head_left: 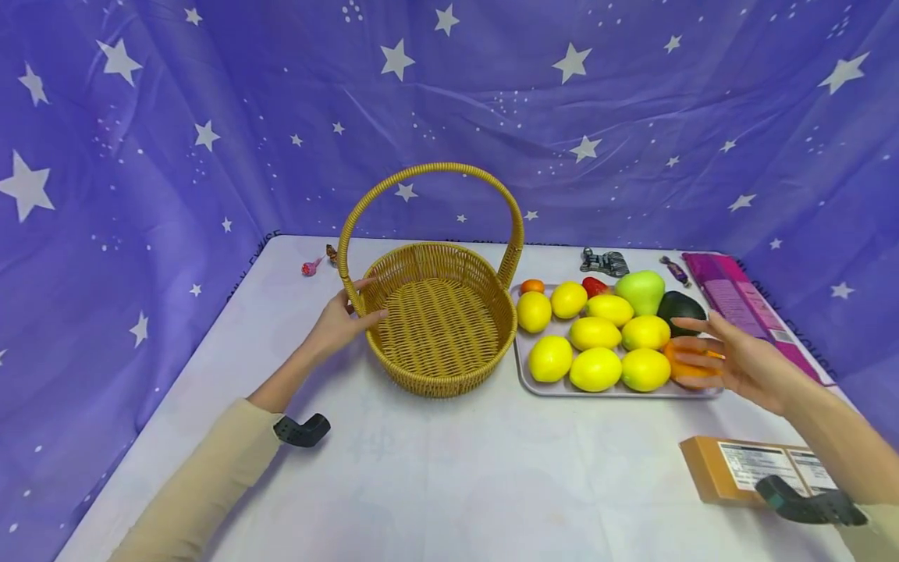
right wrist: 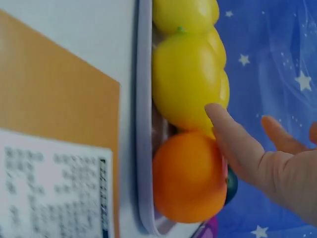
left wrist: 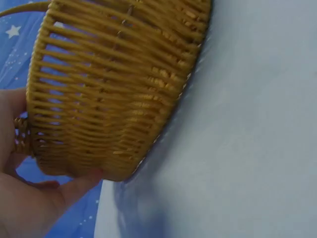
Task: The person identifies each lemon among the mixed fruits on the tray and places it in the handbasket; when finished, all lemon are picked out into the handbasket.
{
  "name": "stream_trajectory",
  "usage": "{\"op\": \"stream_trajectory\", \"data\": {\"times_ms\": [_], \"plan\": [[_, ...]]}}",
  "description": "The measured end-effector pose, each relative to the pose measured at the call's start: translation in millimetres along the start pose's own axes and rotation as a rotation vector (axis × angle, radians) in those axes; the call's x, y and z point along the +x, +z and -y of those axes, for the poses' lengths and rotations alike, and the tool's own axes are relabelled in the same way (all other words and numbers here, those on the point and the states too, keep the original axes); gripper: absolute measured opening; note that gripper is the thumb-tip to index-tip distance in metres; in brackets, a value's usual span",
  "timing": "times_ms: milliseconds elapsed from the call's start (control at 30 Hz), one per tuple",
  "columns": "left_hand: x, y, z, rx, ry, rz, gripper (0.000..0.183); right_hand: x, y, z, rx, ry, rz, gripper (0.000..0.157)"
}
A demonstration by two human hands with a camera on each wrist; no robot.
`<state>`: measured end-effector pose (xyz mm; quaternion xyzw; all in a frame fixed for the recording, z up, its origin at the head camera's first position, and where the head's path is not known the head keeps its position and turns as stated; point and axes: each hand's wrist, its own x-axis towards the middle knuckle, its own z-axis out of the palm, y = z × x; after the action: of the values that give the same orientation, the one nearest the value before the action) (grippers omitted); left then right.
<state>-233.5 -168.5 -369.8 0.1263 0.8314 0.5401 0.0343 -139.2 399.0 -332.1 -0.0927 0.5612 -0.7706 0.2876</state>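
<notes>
A woven wicker basket (head_left: 442, 382) with a tall arched handle stands on the table. My left hand (head_left: 340, 320) grips its left side where the handle meets the rim. In the left wrist view a finger (left wrist: 81, 188) lies along the basket's slatted wall (left wrist: 109, 89). Over the right end of a tray (head_left: 523, 363) my right hand (head_left: 744, 363) hovers with spread fingers and holds nothing. Nearest to it are an orange (right wrist: 190, 178), a lemon (right wrist: 185, 79) and a dark green avocado (head_left: 681, 312). Several lemons, a green pear (head_left: 641, 293), a small orange fruit (head_left: 532, 286) and a strawberry (head_left: 594, 286) share the tray.
A cardboard box (head_left: 709, 468) with labels lies under the right forearm. Behind the tray are a dark clip-like object (head_left: 604, 262), a wrapped candy (head_left: 676, 271) and a pink package (head_left: 751, 312). A lollipop (head_left: 310, 268) lies back left. A starry curtain (head_left: 449, 101) encloses the table.
</notes>
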Motion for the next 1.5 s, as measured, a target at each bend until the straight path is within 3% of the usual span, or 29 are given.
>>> {"op": "stream_trajectory", "data": {"times_ms": [167, 300, 367, 500, 700, 1000, 1167, 1333, 1500], "plan": [[-3.6, 3.8, 1.9, -0.082, -0.027, 0.007, 0.065, 4.5, 14.5, -9.2, -0.242, 0.140, -0.273, 0.042], [-5.7, 4.9, 2.3, -0.122, -0.062, 0.016, 0.065, 13.5, 22.5, -18.7, -0.353, 0.188, -0.386, 0.028], [-6.8, 5.5, 2.9, -0.162, -0.080, 0.025, 0.064, 18.0, 27.3, -23.3, -0.415, 0.185, -0.398, 0.036], [-7.8, 6.8, 4.9, -0.246, -0.086, 0.033, 0.060, 26.2, 38.7, -28.2, -0.549, 0.207, -0.421, 0.067], [-11.6, 5.7, 7.2, -0.298, -0.084, 0.002, 0.058, 35.8, 49.9, -29.3, -0.710, 0.267, -0.460, 0.079], [-13.1, 8.1, 9.5, -0.367, -0.068, -0.025, 0.055, 31.2, 46.6, -22.7, -0.736, 0.240, -0.492, 0.079], [-12.3, 9.0, 8.5, -0.381, -0.070, -0.029, 0.055, 32.2, 48.3, -3.3, -0.752, 0.157, -0.476, 0.074], [-12.6, 8.1, 8.3, -0.385, -0.071, -0.031, 0.055, 50.8, 62.5, 18.1, -0.703, 0.045, -0.410, 0.067], [-13.0, 8.7, 8.6, -0.383, -0.065, -0.026, 0.056, 83.3, 86.9, 29.2, -0.639, -0.027, -0.322, 0.063]]}}
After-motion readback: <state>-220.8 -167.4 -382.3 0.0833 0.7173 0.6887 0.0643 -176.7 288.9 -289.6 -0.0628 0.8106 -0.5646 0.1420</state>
